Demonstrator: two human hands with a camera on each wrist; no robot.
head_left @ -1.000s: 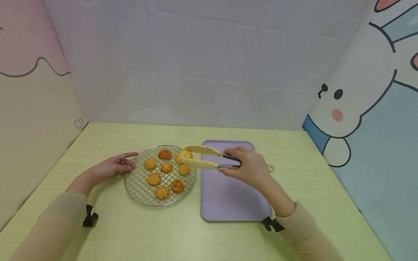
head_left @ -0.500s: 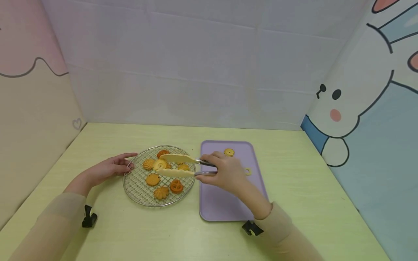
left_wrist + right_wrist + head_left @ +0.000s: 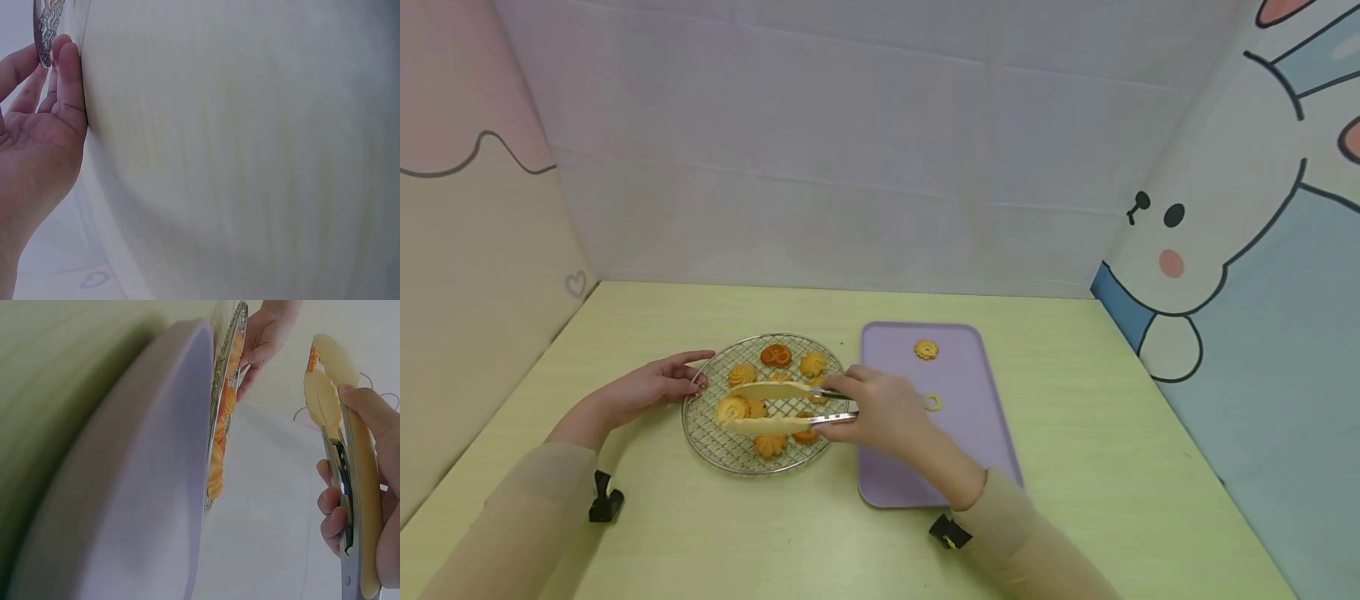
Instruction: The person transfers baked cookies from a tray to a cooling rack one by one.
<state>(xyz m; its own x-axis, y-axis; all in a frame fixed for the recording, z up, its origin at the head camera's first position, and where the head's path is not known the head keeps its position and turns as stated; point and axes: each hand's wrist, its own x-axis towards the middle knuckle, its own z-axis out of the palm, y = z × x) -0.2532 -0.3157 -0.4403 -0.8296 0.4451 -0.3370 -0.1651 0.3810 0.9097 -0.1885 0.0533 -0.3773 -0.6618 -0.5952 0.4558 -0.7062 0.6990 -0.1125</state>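
Observation:
My left hand [image 3: 658,387] pinches the left rim of a round wire cooling rack [image 3: 718,454], which lies on the table with several cookies on it. In the left wrist view, the thumb and fingers meet around the rim. My right hand [image 3: 887,412] grips yellow-tipped tongs [image 3: 775,424] above the rack. Between the tong tips is a round golden cookie [image 3: 731,409], over the rack's left part; the right wrist view shows its edge between the tips. Beneath the tongs, some cookies are partly hidden. A pretzel-shaped cookie [image 3: 776,355] lies near the far rim.
A lilac rectangular tray [image 3: 917,475] stands right of the rack, under my right forearm. One flower-shaped cookie [image 3: 927,349] lies near its far edge. The pale table [image 3: 1112,417] ends at a white back wall [image 3: 850,167] and printed side panels.
My right hand has moved left and slightly nearer, carrying the cookie in the tongs from the rack's right edge to its left part. The left hand stays on the rim.

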